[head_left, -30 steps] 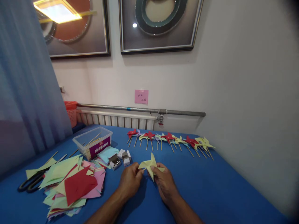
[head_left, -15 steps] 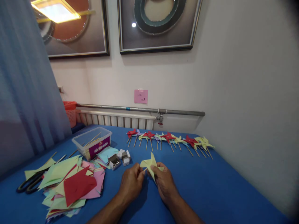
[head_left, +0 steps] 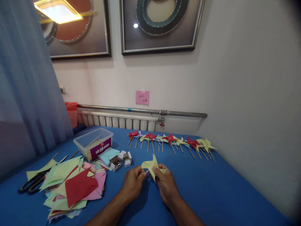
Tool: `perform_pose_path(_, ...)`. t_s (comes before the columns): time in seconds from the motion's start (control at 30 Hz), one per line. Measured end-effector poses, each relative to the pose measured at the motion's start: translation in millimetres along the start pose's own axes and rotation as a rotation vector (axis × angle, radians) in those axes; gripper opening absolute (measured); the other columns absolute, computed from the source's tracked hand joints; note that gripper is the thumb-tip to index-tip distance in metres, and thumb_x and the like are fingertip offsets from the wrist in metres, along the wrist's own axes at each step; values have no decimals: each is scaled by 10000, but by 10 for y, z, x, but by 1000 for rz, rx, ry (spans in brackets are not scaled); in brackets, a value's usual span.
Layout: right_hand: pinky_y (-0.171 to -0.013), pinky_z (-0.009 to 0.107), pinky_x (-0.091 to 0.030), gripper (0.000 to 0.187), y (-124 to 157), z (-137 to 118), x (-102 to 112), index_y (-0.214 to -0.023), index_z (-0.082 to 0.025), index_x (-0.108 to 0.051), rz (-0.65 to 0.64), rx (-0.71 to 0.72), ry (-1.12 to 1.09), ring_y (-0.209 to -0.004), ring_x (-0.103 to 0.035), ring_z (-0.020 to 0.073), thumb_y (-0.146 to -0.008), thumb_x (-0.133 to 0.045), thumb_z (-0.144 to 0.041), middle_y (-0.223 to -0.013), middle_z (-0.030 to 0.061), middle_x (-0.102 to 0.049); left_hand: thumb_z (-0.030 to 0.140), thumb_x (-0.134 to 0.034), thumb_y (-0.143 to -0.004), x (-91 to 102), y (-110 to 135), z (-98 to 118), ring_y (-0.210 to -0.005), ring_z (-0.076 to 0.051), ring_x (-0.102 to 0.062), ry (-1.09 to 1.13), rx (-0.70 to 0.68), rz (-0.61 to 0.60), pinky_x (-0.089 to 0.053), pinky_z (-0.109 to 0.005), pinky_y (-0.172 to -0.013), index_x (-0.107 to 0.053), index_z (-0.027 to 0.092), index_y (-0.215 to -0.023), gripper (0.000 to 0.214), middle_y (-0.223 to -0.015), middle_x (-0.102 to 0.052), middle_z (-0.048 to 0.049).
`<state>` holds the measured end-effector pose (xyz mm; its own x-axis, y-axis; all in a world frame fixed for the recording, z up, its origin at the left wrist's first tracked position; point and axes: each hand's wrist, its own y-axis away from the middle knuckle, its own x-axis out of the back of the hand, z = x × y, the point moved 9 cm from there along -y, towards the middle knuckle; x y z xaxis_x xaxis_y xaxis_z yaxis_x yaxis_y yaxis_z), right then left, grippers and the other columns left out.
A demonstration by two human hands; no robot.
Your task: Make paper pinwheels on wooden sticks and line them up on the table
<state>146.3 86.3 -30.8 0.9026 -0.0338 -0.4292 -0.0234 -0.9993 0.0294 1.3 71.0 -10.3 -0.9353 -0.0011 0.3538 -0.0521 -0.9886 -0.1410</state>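
Note:
Both of my hands hold a pale yellow paper pinwheel [head_left: 150,164] just above the blue table [head_left: 211,188]. My left hand [head_left: 133,183] pinches its left side, where a thin wooden stick seems to poke out between thumb and finger. My right hand [head_left: 166,183] grips the pinwheel's right and lower blades with closed fingers. Two small open white boxes [head_left: 121,160] of metal bits lie just left of my hands.
A row of finished pinwheels on sticks [head_left: 171,140] lies along the far edge. A heap of coloured paper pieces [head_left: 72,185] covers the left side, with black scissors [head_left: 31,183] beside it. A clear plastic tub of sticks [head_left: 94,146] stands behind.
My left fingers have shifted slightly along the pinwheel's left edge toward its middle. The pinwheel stays in nearly the same place.

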Motion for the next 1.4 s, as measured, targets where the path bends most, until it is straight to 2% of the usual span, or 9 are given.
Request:
perform_pose_path(0.67,-514,252,-346,331,-44,31,52,-736,-246,-541,38,14,54,-475,-513,131,-681,-820,-415,-558,-51,-646,373,-506,-850,20,37,59,-613,-145,-450,-68,-44,53,-296,-268,-602,-490,215,-670,240,-603,-494,35)
perform_pose_path(0.93,-488,242,-338,319,-63,27,49,-732,-237,-550,32,-12,24,-457,-494,119,-644,-821,-380,-526,-61,-627,431,-567,-787,-69,-17,-94,-536,-109,-348,122,37,-23,-269,-252,-537,-490,216,-671,257,-553,-409,67)
perform_pose_path(1.17,-489,232,-385,349,-113,113,111,-779,-226,-562,49,-32,64,-461,-521,118,-633,-849,-361,-529,-65,-621,452,-697,-640,-172,-48,-210,-450,-78,-308,245,139,-105,-218,-241,-471,-471,219,-573,332,-460,-373,78)
perform_pose_path(1.33,-680,314,-559,435,-61,9,41,-944,-205,-630,4,-47,-45,-683,-709,187,-700,-849,-490,-808,23,-750,512,-746,-564,-59,-73,-231,-411,-72,-309,319,224,20,-221,-235,-439,-507,214,-567,382,-437,-405,71)
perform_pose_path(1.4,-640,307,-558,446,-33,-17,82,-921,-213,-637,66,-33,-11,-651,-700,178,-689,-845,-533,-818,21,-736,534,-744,-560,11,-71,-217,-394,-75,-305,367,246,76,-231,-238,-427,-493,226,-577,398,-432,-401,77)
